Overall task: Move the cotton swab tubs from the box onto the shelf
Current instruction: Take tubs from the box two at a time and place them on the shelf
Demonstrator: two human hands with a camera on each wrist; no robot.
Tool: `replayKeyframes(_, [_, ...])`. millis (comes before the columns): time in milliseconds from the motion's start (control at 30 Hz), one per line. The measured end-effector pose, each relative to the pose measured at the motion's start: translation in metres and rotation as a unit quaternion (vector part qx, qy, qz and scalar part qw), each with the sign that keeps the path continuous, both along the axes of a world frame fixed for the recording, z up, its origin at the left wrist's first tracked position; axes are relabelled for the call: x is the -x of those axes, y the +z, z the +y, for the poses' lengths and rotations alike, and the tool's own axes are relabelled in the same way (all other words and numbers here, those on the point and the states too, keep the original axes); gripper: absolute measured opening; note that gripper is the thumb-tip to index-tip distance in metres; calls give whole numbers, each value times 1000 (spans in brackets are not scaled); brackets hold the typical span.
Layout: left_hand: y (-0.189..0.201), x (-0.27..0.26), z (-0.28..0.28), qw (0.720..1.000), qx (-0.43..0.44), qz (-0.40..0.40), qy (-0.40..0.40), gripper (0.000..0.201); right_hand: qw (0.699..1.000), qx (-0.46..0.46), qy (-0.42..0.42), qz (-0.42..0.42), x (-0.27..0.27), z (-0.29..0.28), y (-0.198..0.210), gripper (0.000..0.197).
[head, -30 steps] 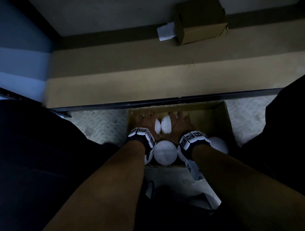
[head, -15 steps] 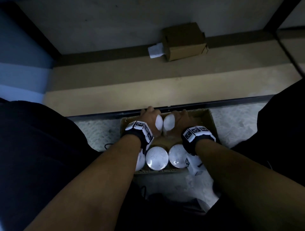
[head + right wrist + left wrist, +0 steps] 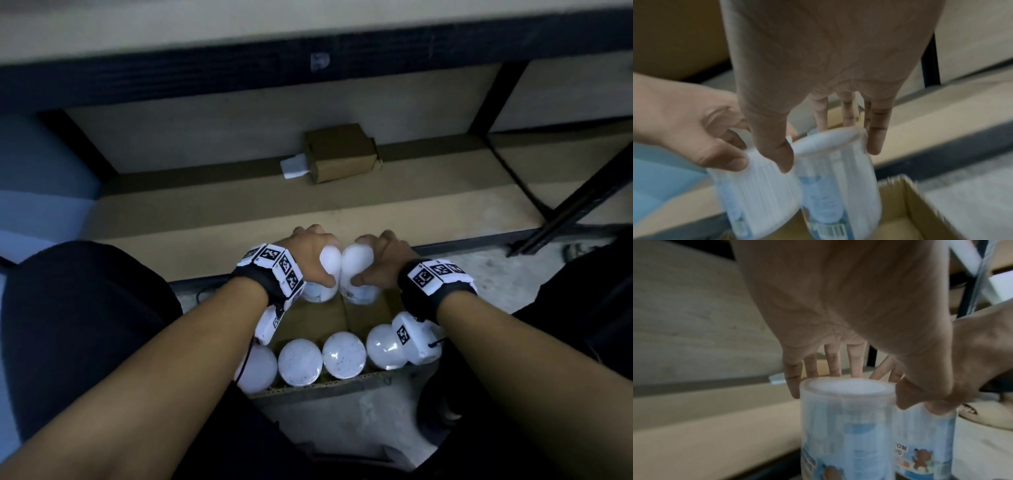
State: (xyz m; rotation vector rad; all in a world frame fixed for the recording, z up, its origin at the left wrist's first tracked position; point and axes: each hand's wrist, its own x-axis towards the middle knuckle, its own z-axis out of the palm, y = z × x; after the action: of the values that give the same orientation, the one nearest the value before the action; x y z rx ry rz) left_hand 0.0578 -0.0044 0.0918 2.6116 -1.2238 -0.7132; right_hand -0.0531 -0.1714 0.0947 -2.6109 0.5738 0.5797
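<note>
My left hand [image 3: 317, 255] grips the lid end of one clear cotton swab tub [image 3: 325, 277], fingers and thumb round its top [image 3: 846, 384]. My right hand [image 3: 376, 257] grips a second tub [image 3: 358, 274] the same way [image 3: 830, 142]. Both tubs are held side by side, touching, above the far end of the open cardboard box [image 3: 329, 385] on the floor. Several more white-lidded tubs [image 3: 300, 361] stand in a row at the box's near end. The low tan shelf [image 3: 239, 212] lies just beyond my hands.
A small closed cardboard box [image 3: 339, 152] with a white slip beside it sits at the back of the shelf. A dark rail [image 3: 479, 241] edges the shelf front, and black frame posts [image 3: 496, 92] stand at the right. My dark-clothed knees flank the box.
Both hands have lifted a tub each up out of the box and carried them toward the shelf edge. My head has tipped up, showing more of the shelf.
</note>
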Motion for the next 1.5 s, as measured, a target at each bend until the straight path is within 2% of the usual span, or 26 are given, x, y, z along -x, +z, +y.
replayKeyframes(233, [74,-6,-14,996,54,-35,-55,77,998,5,12,-67,11,-24,77,90])
replayKeyframes(367, [130,-11,-21,989,63,-89,-96,73,991,10,28,-129,16,-35,123,84])
replayKeyframes(500, [185,-7,-31,982,83,-138,-98,76,982,31,30,-186,29,-43,172,75])
replayKeyframes(600, [215,-1,-35,980,126,-120,-100,69,973,53,28,-225,41,-50,203,81])
replayKeyframes(700, [237,7,-36,976,153,-121,-94,56,964,53,33,-258,51,-56,227,77])
replayKeyframes(867, [274,20,-39,960,204,-161,-102,61,950,39,30,-309,63,-67,255,72])
replayKeyframes(1133, [323,15,-48,938,236,-224,-115,62,929,82,40,-357,61,-78,308,72])
replayKeyframes(1300, [343,0,-60,933,251,-238,-102,60,913,84,56,-395,47,-81,336,47])
replayKeyframes(1500, [359,-18,-72,925,261,-261,-87,62,906,105,7,-410,11,-101,341,72])
